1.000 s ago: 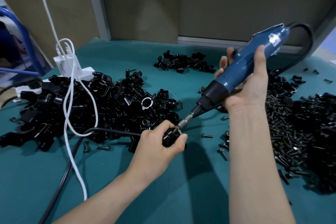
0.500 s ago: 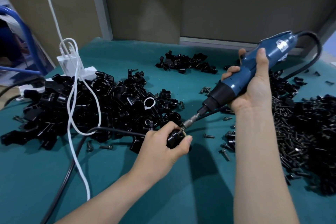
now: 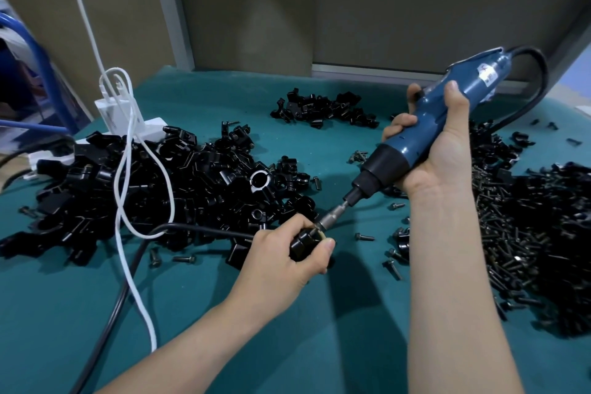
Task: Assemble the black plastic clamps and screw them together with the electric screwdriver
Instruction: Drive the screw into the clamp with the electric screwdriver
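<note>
teal cloth worktop (image 3: pixel 224 339), contents as found:

blue electric screwdriver with black nose (image 3: pixel 431 128): held above the worktop, right of centre. its long axis runs on a diagonal, the cord end high toward the far right corner and the bit end low. it points down and to the left.

silver bit (image 3: pixel 332 219): its tip meets the small black plastic clamp (image 3: pixel 302 245).

right hand (image 3: pixel 444 157): wrapped round the screwdriver's blue body, thumb laid along the upper side.

left hand (image 3: pixel 278 265): fingers and thumb curled round the clamp, gripping it low over the cloth near the middle of the worktop.

large heap of black clamp parts (image 3: pixel 192 182): left half of the worktop, reaching the left edge.

smaller pile of black clamp parts (image 3: pixel 323 109): by the far edge, centre.

heap of dark screws (image 3: pixel 527 233): along the right edge, mixed with further black parts.

loose screws (image 3: pixel 364 237): scattered on the cloth between the two forearms.

white cable (image 3: pixel 128 169): draped over the large heap, running on toward the near edge.

white power strip (image 3: pixel 150 125): far left corner, partly under the heap.

black cable (image 3: pixel 112 313): from the near edge up to the large heap, then bending toward the left hand.
</note>
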Demonstrator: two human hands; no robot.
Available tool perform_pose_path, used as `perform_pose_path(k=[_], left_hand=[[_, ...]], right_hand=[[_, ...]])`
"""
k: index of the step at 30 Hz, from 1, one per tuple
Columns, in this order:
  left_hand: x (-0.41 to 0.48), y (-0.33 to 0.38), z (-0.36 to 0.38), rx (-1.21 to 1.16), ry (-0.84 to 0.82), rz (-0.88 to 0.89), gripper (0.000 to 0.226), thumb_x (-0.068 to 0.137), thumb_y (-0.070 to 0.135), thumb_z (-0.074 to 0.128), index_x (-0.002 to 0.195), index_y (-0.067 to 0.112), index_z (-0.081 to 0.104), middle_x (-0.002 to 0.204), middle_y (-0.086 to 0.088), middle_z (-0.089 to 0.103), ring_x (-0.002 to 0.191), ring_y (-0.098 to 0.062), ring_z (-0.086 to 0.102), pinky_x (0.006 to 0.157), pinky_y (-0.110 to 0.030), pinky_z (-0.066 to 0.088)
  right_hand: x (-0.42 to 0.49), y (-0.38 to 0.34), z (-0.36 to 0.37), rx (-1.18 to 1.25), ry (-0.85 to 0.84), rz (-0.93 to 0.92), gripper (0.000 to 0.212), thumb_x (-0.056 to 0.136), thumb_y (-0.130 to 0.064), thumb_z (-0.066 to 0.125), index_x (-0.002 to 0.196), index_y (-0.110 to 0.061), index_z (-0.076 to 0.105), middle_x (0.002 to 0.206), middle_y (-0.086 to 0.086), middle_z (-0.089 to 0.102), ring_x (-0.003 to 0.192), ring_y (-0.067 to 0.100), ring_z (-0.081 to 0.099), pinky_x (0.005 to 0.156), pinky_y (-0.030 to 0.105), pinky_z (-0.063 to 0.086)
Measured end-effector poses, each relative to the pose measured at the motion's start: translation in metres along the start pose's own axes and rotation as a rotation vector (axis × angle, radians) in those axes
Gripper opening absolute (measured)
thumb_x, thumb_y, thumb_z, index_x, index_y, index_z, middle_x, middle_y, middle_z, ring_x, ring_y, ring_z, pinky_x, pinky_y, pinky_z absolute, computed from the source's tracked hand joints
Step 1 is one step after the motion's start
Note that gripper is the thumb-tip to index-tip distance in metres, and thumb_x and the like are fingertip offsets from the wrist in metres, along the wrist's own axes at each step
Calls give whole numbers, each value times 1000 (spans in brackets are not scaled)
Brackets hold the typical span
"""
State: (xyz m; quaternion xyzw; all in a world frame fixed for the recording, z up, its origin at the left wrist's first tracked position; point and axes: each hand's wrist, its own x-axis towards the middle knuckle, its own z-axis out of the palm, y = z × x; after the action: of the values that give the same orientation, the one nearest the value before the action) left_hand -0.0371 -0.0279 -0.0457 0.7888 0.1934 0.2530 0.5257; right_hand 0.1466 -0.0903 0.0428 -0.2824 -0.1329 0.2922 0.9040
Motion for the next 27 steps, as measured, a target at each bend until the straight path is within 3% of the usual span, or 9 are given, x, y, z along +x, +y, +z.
perform_pose_path(k=[5,17,22,27], left_hand=[[-1,4,-1,-70,-64,-24,17,88,20,62,72,21,59,60,-1,69,46,1,53,46,-10,38],[-3,5,0,-69,-100,-34,22,89,15,64,70,22,58,60,-3,69,47,0,54,47,-11,39],[-3,6,0,-168,-139,-66,14,83,29,61,69,24,59,60,-3,69,47,-1,54,45,-13,41],[0,5,1,-338,-210,-92,25,83,33,56,79,9,55,57,-4,67,39,-1,42,44,-9,32]], right_hand=[[-1,0,1,28,-11,8,30,93,-41,52,84,-14,61,61,-7,53,45,3,49,46,18,45],[0,2,0,26,-16,39,29,91,-42,53,84,-14,58,56,-7,47,44,4,48,46,17,45],[1,2,-3,57,-23,56,28,89,-42,53,84,-15,57,55,-7,46,44,3,47,46,16,44],[0,1,-2,113,-117,48,28,78,-44,54,84,-18,58,51,-8,46,43,2,47,46,15,44]])
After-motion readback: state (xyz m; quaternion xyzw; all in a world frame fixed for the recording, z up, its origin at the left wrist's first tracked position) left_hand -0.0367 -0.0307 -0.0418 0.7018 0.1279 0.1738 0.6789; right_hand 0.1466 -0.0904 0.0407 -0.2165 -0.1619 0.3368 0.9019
